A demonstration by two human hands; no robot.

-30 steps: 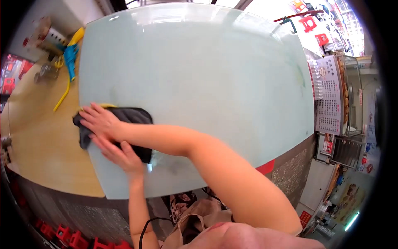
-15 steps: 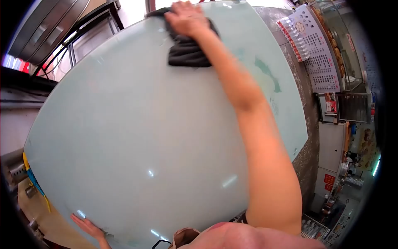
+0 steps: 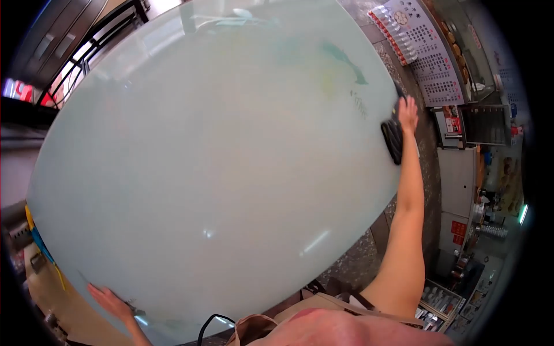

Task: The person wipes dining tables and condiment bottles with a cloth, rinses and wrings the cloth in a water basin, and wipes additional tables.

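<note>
A dark folded cloth (image 3: 392,142) lies over the right edge of the pale glass tabletop (image 3: 219,150). On the cloth's upper part rests my right hand (image 3: 408,114), its arm stretched far out and the fingers pointing away from me. Part of the cloth is hidden beneath that hand. At the lower left, my left hand (image 3: 109,301) lies flat on the glass near its edge, fingers extended, with nothing held.
A wooden surface (image 3: 63,305) with a blue and yellow object (image 3: 43,245) adjoins the glass at left. Metal drawers (image 3: 55,40) stand at the upper left. Beyond the right edge are a menu board (image 3: 430,57), packed bottles (image 3: 394,36) and a white cabinet (image 3: 459,179).
From the left corner, my right hand and the cloth have moved to the far edge, then to the right edge. My left hand has left the cloth and lies at the lower left.
</note>
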